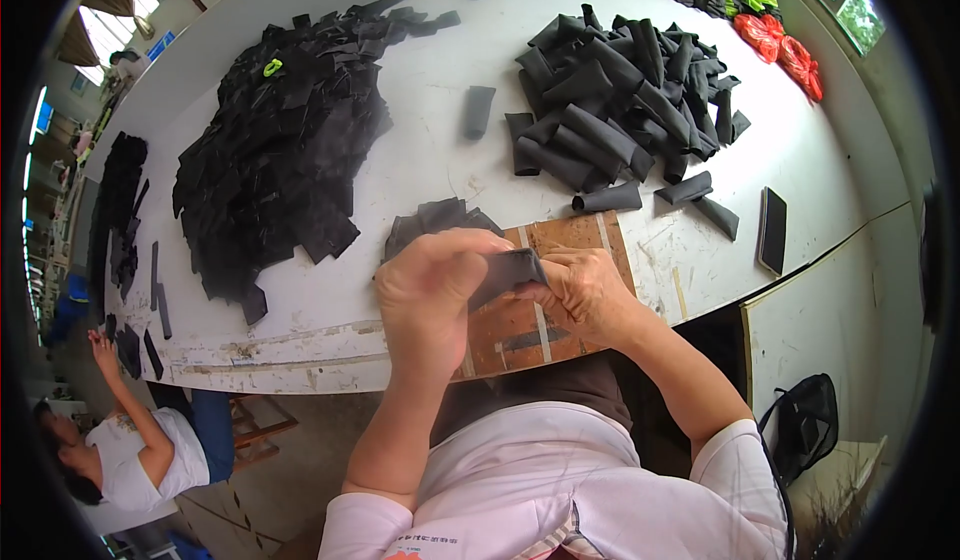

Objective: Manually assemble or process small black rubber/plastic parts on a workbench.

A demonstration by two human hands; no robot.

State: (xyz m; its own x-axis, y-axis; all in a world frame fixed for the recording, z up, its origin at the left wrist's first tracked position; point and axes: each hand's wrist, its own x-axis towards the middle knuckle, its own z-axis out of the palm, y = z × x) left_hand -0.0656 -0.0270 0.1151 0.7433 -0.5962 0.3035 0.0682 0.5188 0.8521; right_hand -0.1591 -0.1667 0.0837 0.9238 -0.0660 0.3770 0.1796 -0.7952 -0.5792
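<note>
Both my hands hold one dark grey fabric piece (505, 272) above the near edge of the white table (420, 160). My left hand (430, 295) wraps over its left end, and my right hand (585, 295) pinches its right end. Under my hands lies a brown wooden board (570, 240) with pale strips. A small stack of flat black pieces (435, 222) sits just beyond my left hand. A big heap of flat black pieces (285, 140) lies on the left, and a pile of rolled dark tubes (625, 95) on the right.
A dark phone (772, 230) lies near the table's right edge. Red and black bundles (775, 35) sit at the far right corner. A single rolled tube (478, 112) lies mid-table. Another person (140, 440) sits at the lower left. A black bag (805, 425) rests at lower right.
</note>
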